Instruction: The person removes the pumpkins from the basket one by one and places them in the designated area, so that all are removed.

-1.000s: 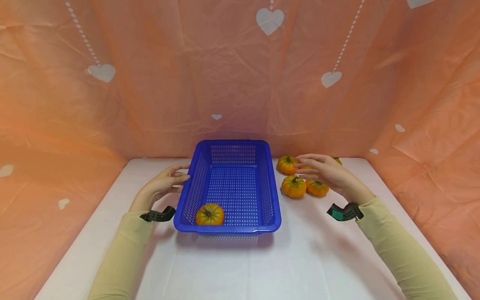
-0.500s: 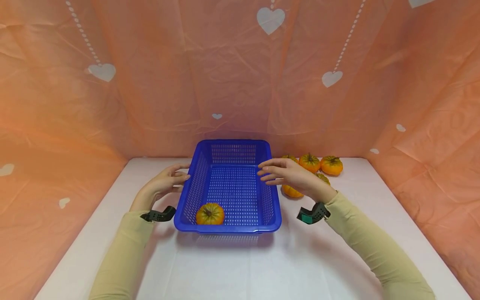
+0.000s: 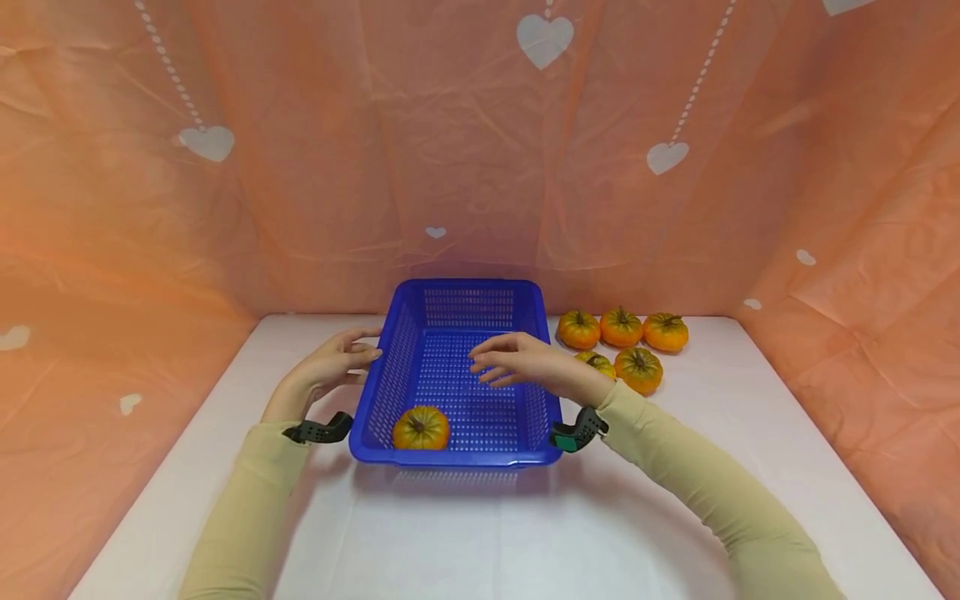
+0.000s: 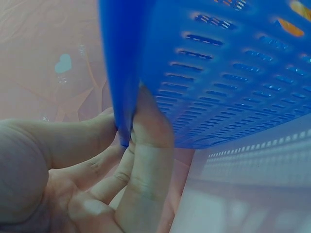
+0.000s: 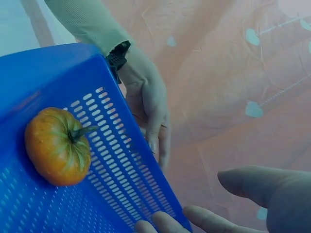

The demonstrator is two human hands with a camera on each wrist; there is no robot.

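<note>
My left hand (image 3: pixel 324 372) pinches the left rim of a blue plastic basket (image 3: pixel 453 458); in the left wrist view the thumb and fingers (image 4: pixel 150 141) lie on either side of the rim. One small orange-green pumpkin (image 3: pixel 421 429) sits in the basket's near left corner, also seen in the right wrist view as a pumpkin (image 5: pixel 59 146) with its stem to one side. Over the basket's right half hovers my right hand (image 3: pixel 536 365), holding nothing. Its thumb (image 5: pixel 252 184) and fingers stand apart in the right wrist view.
Several more pumpkins (image 3: pixel 621 327) are grouped right of the basket on the white table (image 3: pixel 480 533); the right forearm partly covers a yellowish pumpkin (image 3: pixel 597 363). Orange cloth (image 3: pixel 480 167) with white hearts walls the back and both sides.
My right hand has moved left from above the pumpkin group to over the basket, bringing the group into fuller view. The left hand and the basket have stayed put.
</note>
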